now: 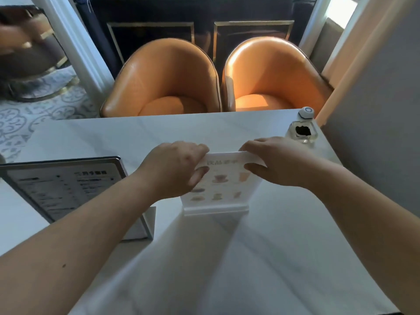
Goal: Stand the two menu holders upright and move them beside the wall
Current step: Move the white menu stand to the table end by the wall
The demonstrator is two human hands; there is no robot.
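Head view: white tabletop (261,258).
Clear menu holder (221,189): upright at centre, top corners pinched by left hand (175,168) and right hand (276,161), fingers closed.
Dark-framed menu holder (66,187): upright, 9 o'clock.

We count two menu holders on the white table (250,258): a clear one (218,192) standing near the table's middle and a dark-framed one (68,189) toward the table's left edge. Two hands are over the table, the left hand (175,169) and the right hand (279,162), both at the top edge of the clear holder. Beyond the table's far edge we count two orange chairs (168,80) (272,73). At the table's far right corner sit one glass jar (302,133) and one small white puck-shaped device (306,113).
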